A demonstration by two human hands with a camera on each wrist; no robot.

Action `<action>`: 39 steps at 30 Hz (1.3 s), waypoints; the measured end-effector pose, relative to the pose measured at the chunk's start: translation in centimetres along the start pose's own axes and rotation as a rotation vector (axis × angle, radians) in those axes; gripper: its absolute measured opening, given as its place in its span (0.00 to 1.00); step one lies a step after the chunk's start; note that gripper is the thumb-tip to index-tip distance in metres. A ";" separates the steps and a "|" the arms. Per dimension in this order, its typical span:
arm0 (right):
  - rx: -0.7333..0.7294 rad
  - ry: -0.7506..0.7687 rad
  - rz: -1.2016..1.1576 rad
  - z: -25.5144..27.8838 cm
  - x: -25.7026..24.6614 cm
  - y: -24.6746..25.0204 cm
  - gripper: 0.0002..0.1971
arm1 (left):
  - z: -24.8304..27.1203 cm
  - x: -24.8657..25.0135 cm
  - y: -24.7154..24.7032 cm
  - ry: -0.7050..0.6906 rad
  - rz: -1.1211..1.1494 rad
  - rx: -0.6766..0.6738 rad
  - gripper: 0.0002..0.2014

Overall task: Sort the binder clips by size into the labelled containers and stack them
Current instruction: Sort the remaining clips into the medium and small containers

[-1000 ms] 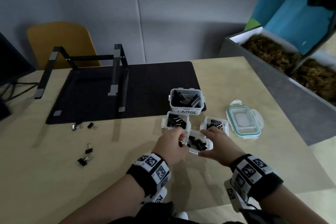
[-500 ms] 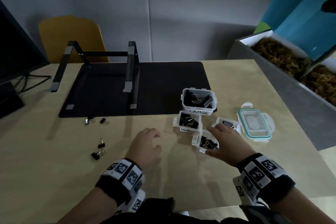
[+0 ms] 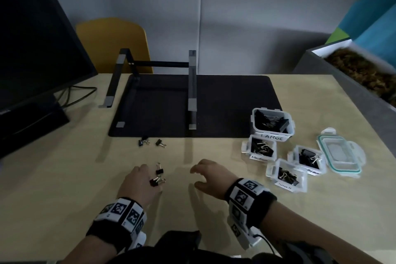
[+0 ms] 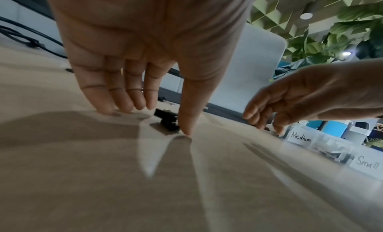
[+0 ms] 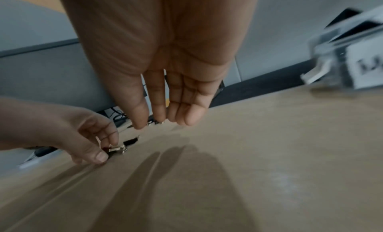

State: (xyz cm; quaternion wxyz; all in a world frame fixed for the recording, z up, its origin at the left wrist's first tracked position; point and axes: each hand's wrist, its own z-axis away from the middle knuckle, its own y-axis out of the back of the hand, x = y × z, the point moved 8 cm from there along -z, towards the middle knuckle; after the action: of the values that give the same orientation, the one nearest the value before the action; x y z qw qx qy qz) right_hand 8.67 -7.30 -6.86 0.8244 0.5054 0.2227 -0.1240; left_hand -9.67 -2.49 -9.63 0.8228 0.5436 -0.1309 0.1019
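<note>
The left hand (image 3: 137,184) is down on the tabletop (image 3: 64,188), thumb and fingertips closing on a small black binder clip (image 3: 156,181); whether it is fully pinched I cannot tell. Another loose clip (image 3: 159,170) lies just beyond it. The right hand (image 3: 211,176) hovers beside it, fingers relaxed and apart, holding nothing. To the right stand the Small container (image 3: 286,176), a Medium container (image 3: 260,148) and a second medium container (image 3: 307,158), all holding clips, with a loose lid (image 3: 340,152) at their right. Beyond them the LARGE container (image 3: 272,123) sits at the edge of a black mat (image 3: 235,100). Two more clips (image 3: 150,142) lie at the mat's near edge. A laptop stand (image 3: 191,88) rests on the mat, a monitor (image 3: 32,49) at far left.
</note>
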 end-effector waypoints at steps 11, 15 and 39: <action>-0.008 0.078 0.011 -7.0 -5.1 -3.1 0.30 | -0.2 0.1 0.7 -0.181 0.068 0.035 0.08; -0.003 0.092 0.087 -8.8 -5.8 -2.9 0.29 | -0.8 0.5 0.9 -0.210 0.098 0.039 0.09; 0.093 -0.118 0.141 -7.8 -2.0 -1.1 0.14 | -0.9 2.7 -0.3 -0.222 0.134 -0.065 0.07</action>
State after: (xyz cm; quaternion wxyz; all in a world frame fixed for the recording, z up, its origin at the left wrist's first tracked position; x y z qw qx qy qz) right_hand 4.59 -0.96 -9.78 0.8183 0.5495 0.1314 -0.1052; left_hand -6.95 -1.74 -9.39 0.8118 0.5146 -0.2602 0.0916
